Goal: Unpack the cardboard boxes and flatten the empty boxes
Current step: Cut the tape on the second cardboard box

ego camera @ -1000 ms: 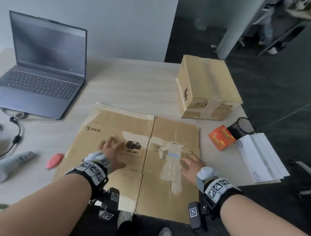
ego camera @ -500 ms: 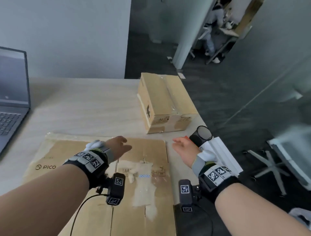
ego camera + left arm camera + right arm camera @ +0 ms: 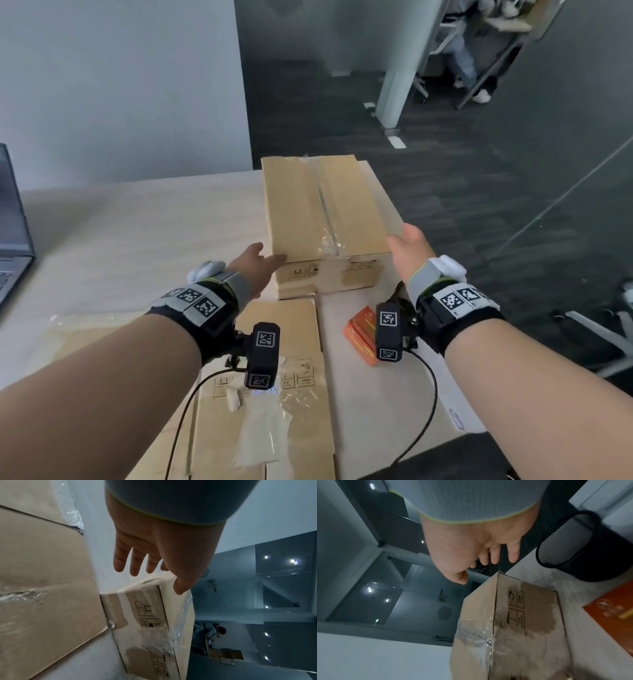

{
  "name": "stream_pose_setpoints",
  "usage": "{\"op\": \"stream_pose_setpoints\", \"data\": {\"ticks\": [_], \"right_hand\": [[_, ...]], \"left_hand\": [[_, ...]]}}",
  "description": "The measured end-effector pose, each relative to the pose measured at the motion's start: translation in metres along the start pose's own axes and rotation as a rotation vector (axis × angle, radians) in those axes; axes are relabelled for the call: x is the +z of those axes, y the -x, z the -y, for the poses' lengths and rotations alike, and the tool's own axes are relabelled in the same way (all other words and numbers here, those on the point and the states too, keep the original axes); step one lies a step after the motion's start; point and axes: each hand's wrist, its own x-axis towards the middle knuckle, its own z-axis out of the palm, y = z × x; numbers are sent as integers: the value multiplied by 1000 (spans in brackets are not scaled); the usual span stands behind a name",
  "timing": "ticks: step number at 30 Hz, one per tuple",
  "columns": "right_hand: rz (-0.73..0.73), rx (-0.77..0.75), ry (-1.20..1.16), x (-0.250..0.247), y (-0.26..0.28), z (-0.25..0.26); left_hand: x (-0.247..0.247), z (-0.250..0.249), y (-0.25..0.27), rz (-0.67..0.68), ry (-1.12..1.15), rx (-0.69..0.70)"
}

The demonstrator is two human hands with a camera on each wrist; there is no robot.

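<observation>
A taped, closed cardboard box stands at the table's far right edge; its near end also shows in the left wrist view and the right wrist view. My left hand is at the box's near left corner, fingers straight, thumb by the top edge. My right hand hovers at the near right corner, fingers spread and holding nothing. A flattened cardboard box lies on the table under my forearms.
An orange packet and a black mesh cup lie right of the flattened box. A laptop sits at the far left. The table edge and dark floor fall away just right of the box.
Both hands left the flattened box and reached forward to the taped box's near corners. My view swung right and closer to that box.
</observation>
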Motion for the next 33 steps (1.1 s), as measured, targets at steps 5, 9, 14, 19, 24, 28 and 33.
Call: {"op": "stream_pose_setpoints", "data": {"ticks": [5, 9, 14, 19, 24, 28, 33], "right_hand": [[165, 22, 15, 8, -14, 14], [215, -3, -107, 11, -30, 9], [243, -56, -232, 15, -41, 5], [246, -168, -240, 16, -26, 13], [223, -249, -239, 29, 11, 43], [261, -277, -197, 54, 58, 55], [269, -248, -149, 104, 127, 55]], "left_hand": [[24, -13, -13, -39, -11, -16], [35, -21, -19, -70, 18, -15], [34, -26, -21, -131, 88, -24], [17, -22, -10, -188, 214, 51], [-18, -9, 20, -283, 323, 88], [-60, 22, 49, -310, 312, 66], [-111, 77, 82, -274, 234, 17]]}}
